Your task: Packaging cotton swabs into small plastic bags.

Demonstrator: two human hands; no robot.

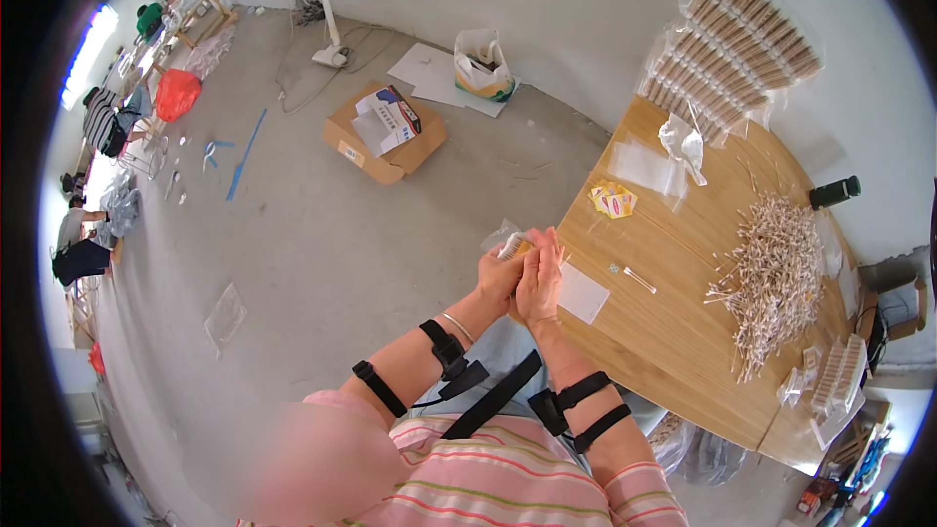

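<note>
Just off the table's left edge, my two hands are together around a small clear pack of cotton swabs (510,248). My left hand (498,276) is closed on it from the left. Over its right side lies my right hand (539,280), fingers long and close together, pressing the pack. Something yellow shows between the hands, and the rest of the pack is hidden by them. A white sheet (584,293) lies on the table beside my right hand. Farther right are a few loose cotton swabs (640,280) and a large heap of cotton swabs (776,278).
On the wooden table (673,351) are yellow cards (613,200), clear bags (649,171), crumpled white plastic (682,144), a dark cylinder (835,193) and rows of bagged swabs (732,49). A cardboard box (384,132) stands on the floor. Other people (107,122) work at far left.
</note>
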